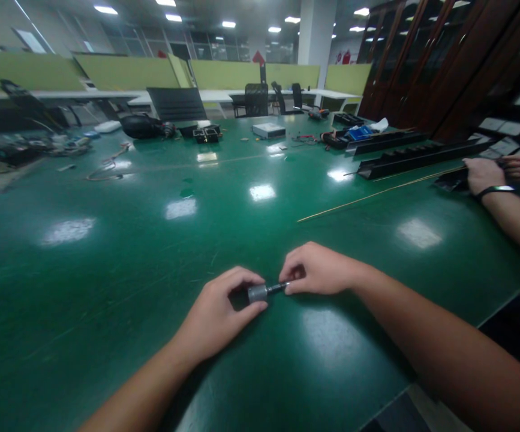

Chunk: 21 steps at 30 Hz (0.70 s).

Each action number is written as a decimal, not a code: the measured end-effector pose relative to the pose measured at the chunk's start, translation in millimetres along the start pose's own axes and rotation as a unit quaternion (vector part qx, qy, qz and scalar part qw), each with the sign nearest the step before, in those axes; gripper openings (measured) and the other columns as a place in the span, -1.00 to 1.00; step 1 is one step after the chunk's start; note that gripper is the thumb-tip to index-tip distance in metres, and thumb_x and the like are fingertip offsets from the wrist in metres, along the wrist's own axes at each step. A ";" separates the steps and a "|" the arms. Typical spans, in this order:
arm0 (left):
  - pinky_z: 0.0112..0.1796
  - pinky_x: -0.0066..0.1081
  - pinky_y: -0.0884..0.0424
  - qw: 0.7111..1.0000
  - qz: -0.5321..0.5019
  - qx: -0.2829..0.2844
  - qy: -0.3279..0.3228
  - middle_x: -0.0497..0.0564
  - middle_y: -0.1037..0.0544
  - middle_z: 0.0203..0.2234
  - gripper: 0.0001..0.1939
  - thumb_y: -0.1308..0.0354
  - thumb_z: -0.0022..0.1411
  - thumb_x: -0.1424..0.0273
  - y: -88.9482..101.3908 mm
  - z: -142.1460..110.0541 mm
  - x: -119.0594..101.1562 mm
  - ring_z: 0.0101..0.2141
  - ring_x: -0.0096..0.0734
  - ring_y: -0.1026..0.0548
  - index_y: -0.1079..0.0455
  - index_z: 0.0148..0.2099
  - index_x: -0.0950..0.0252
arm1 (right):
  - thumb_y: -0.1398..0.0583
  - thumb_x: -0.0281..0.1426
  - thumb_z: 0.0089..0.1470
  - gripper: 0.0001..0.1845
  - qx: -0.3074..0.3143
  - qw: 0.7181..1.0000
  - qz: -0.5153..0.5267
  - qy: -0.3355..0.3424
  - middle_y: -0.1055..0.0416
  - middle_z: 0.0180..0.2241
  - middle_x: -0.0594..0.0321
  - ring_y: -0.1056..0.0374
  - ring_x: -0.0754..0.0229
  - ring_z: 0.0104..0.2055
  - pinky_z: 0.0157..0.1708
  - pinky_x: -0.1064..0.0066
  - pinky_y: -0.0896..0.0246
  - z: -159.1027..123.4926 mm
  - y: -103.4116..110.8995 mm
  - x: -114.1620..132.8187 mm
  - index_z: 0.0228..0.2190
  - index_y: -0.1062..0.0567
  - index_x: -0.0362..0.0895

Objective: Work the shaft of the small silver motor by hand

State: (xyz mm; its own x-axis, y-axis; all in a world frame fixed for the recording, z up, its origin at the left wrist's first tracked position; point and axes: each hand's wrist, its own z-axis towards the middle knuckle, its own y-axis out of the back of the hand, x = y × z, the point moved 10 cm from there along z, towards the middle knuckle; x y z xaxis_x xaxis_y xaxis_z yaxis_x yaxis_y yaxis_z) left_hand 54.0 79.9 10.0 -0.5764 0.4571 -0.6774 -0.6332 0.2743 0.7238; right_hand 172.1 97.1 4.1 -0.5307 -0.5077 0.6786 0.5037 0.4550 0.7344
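A small grey cylinder with a thin dark shaft [258, 293] lies sideways just above the green table [152, 258], or on it; I cannot tell which. My left hand [224, 306] curls around the cylinder, thumb on the near side and forefinger on the far side. At the other end, the tip of the shaft is pinched between thumb and fingers of my right hand [316, 270]. The fingers hide that tip.
On the right, another person's hands [487, 175] work at a black channel piece [451, 180]. A thin yellowish rod [354, 202] reaches from there across the table. Long black rails [417, 159], a silver box [268, 130] and tangled parts [57, 147] lie farther back.
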 end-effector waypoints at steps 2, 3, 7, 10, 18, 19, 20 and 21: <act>-0.17 -0.34 -0.39 1.000 0.004 -0.013 0.001 -0.02 -0.56 -0.25 -0.82 -0.26 0.13 0.40 0.6 -0.5 3.1 -0.22 -0.28 -0.51 -0.46 -0.16 0.22 | -0.30 -0.40 0.02 -0.83 -0.034 0.999 -0.002 0.039 -0.51 -0.36 0.21 -0.36 0.29 -0.36 -0.34 0.49 -0.18 4.8 -3.6 11.9 -0.30 -0.61 -0.20; -0.18 -0.34 -0.39 1.000 0.007 -0.021 0.004 -0.02 -0.55 -0.26 -0.82 -0.27 0.12 0.41 1.3 -0.9 5.1 -0.23 -0.28 -0.51 -0.45 -0.17 0.22 | -0.29 -0.40 0.03 -0.84 -0.051 0.997 -0.017 0.046 -0.50 -0.38 0.21 -0.35 0.28 -0.35 -0.35 0.48 -0.16 6.5 -4.7 14.9 -0.31 -0.61 -0.20; -0.24 -0.36 -0.38 0.999 0.007 -0.041 0.010 -0.01 -0.54 -0.30 -0.86 -0.25 0.11 0.42 3.3 -2.8 7.7 -0.27 -0.30 -0.49 -0.37 -0.25 0.26 | -0.28 -0.42 0.05 -0.84 -0.073 0.995 -0.039 0.052 -0.48 -0.38 0.23 -0.33 0.29 -0.37 -0.38 0.49 -0.11 8.4 -8.9 17.6 -0.27 -0.61 -0.17; -0.23 -0.36 -0.38 0.999 0.007 -0.033 -0.003 0.00 -0.53 -0.29 -0.83 -0.26 0.11 0.38 3.2 -3.3 2.3 -0.27 -0.30 -0.48 -0.33 -0.27 0.26 | -0.29 -0.43 0.03 -0.84 -0.077 0.995 -0.033 0.053 -0.47 -0.39 0.24 -0.32 0.30 -0.38 -0.39 0.50 -0.10 6.4 -6.9 16.9 -0.28 -0.61 -0.17; -0.25 -0.39 -0.39 1.000 -0.014 -0.021 0.017 -0.01 -0.54 -0.33 -0.87 -0.16 0.25 0.31 2.4 -1.2 5.7 -0.30 -0.33 -0.49 -0.37 -0.25 0.27 | -0.30 -0.41 0.03 -0.83 -0.072 0.996 -0.024 0.052 -0.46 -0.39 0.24 -0.33 0.30 -0.38 -0.38 0.50 -0.13 5.7 -6.3 17.6 -0.28 -0.61 -0.18; -0.25 -0.38 -0.39 1.000 -0.012 -0.020 0.019 -0.01 -0.54 -0.33 -0.88 -0.17 0.24 0.32 2.0 -1.1 6.3 -0.30 -0.32 -0.50 -0.38 -0.24 0.27 | -0.30 -0.41 0.03 -0.83 -0.072 0.996 -0.025 0.053 -0.46 -0.39 0.24 -0.33 0.30 -0.38 -0.37 0.50 -0.14 5.6 -6.5 18.0 -0.28 -0.61 -0.18; -0.25 -0.38 -0.39 1.000 -0.010 -0.020 0.022 -0.02 -0.55 -0.34 -0.88 -0.19 0.22 0.33 1.7 -1.1 6.8 -0.31 -0.32 -0.50 -0.39 -0.22 0.26 | -0.30 -0.41 0.03 -0.83 -0.072 0.996 -0.026 0.055 -0.46 -0.39 0.24 -0.33 0.30 -0.37 -0.37 0.50 -0.14 5.4 -6.4 18.5 -0.28 -0.61 -0.18; -0.25 -0.37 -0.39 0.999 -0.008 -0.020 0.024 -0.02 -0.55 -0.33 -0.87 -0.20 0.21 0.34 1.6 -1.1 7.1 -0.30 -0.32 -0.51 -0.40 -0.20 0.26 | -0.29 -0.41 0.03 -0.83 -0.073 0.995 -0.028 0.057 -0.46 -0.39 0.24 -0.33 0.30 -0.37 -0.37 0.50 -0.14 5.3 -6.2 19.0 -0.28 -0.61 -0.18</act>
State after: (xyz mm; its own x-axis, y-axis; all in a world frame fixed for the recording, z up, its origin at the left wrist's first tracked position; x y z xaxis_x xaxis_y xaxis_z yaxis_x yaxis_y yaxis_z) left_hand 48.3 82.6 6.2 -0.5897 0.4110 -0.6953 -0.6622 0.2468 0.7075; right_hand 155.3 88.5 12.5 -0.4844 -0.6123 0.6249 0.5735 0.3171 0.7553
